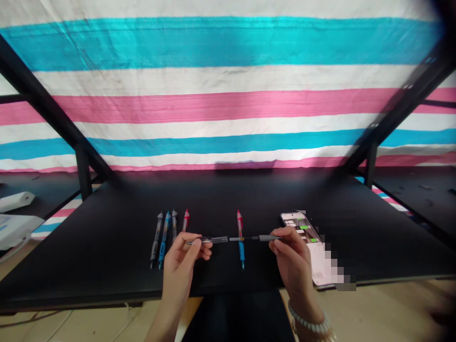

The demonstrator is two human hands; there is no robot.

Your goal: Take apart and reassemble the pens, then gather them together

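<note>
Above the middle of the table [124,204], towards its front edge, the parts of a pen are held end to end. The clear barrel [215,240] is pinched between the thumb and fingers of the left hand [181,261]. The grey grip [265,238] is pinched between the thumb and fingers of the right hand [294,251], and from it the refill [237,239] is pointed at the barrel, its end just beside the barrel's open end. The refill is seen crossing over a red-and-blue pen [241,251], which is laid pointing at the table's front edge. Left of centre, a grey pen [156,242], a blue pen [164,240], a dark pen [174,223] and a red-topped pen [186,217] are set side by side, the last two partly hidden by the left hand. A lit phone [302,228] is placed beside the right hand, its lower end near the table's front edge. A bracelet [313,327] is worn on the right wrist.
</note>
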